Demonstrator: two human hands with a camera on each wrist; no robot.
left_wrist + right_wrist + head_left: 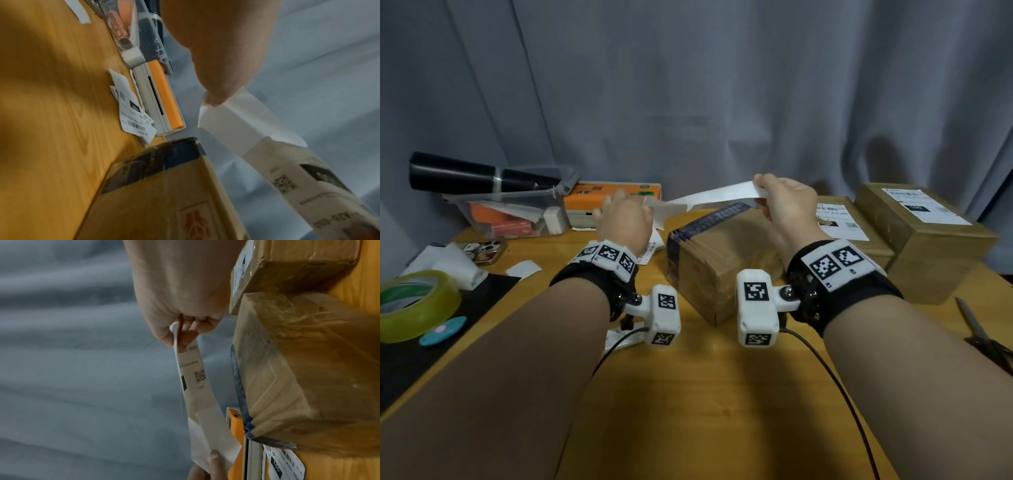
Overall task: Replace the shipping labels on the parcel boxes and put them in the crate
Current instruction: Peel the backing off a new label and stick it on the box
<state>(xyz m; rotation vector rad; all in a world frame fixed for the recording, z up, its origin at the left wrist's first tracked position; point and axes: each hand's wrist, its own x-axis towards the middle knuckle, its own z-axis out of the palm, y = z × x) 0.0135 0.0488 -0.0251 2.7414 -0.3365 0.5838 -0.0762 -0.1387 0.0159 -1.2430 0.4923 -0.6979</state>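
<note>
Above the table, my two hands stretch a white shipping label [722,193] and its backing paper [659,212] between them. My right hand [784,200] pinches the printed label [189,363] at its end. Fingers of my left hand [623,219] pinch the blank backing [236,120], which has come away from part of the label [308,186]. Below them a taped cardboard parcel box [722,263] lies on the wooden table [705,394]; its top shows no label. Two more boxes [842,226] [928,240] with labels on top stand at the right.
An orange-and-white label printer [613,200] sits behind my left hand, loose old labels [133,113] beside it. A clear plastic bin [510,212] holding a black roll stands at back left. A tape roll [414,305] and phone [482,250] lie left, scissors [979,332] right.
</note>
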